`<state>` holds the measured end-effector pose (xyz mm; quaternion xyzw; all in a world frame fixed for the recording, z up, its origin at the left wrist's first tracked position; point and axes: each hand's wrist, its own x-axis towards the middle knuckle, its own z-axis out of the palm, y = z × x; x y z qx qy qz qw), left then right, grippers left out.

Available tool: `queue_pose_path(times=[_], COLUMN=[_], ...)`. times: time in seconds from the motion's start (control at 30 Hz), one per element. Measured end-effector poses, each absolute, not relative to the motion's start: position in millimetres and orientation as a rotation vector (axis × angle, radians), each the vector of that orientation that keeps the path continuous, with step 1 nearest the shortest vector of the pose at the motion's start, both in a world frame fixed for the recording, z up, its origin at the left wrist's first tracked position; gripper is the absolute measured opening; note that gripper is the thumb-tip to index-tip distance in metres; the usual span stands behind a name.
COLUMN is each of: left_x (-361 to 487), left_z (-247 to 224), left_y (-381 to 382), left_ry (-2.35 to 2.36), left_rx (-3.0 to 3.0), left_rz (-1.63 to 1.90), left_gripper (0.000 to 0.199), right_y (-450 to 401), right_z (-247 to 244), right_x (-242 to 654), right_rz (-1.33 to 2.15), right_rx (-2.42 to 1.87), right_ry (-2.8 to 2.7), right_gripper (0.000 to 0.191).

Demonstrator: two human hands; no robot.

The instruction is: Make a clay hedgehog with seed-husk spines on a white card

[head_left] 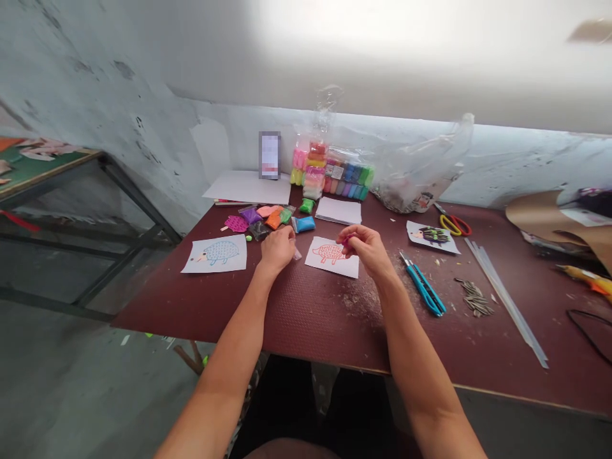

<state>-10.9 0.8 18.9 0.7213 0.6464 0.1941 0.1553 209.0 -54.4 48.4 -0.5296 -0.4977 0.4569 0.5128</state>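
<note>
My right hand (363, 247) pinches a small lump of magenta modelling clay (349, 240) just above a white card with an orange hedgehog outline (331, 257). My left hand (278, 250) sits over the maroon table (335, 331), its fingers curled beside a small translucent scrap (297, 254). Whether those fingers hold anything is hidden. A blue-outlined hedgehog card (215, 253) lies left of that hand. Several opened clay packets (268, 218) in purple, orange, green and blue lie just beyond my hands.
Bagged clay blocks (329, 172) and a plastic bag (421, 172) stand against the wall. To the right lie a blue utility knife (423, 288), sunflower seeds (473, 296), a seed-covered hedgehog card (433, 237), scissors (455, 224) and long clear strips (507, 299).
</note>
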Motion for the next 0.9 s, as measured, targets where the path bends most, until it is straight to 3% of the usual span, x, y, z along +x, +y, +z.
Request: queue_pose_path(times=[0.27,0.6,0.77,0.9], left_x=[-14,-13,-9,9], left_z=[24,34,33,29], left_y=[-6,-10,-9,-12], left_ry=[2.006,2.010,1.951,1.440], left_rx=[2.324,2.276,2.219,1.826], left_rz=[0.231,0.312,0.737,1.059], left_gripper=[0.044,0.033,0.029,0.021], right_y=[-46,-50,-49,-49], right_z=[39,37,38,36], right_x=[218,221,221,214], right_rz=[1.062,1.121,1.117,1.015], right_rx=[-1.426,-1.298,-1.349,-1.346], right_ry=[-1.248,-1.205,-1.232,-1.295], right_gripper=[0.010,0.033,0.044,0.044])
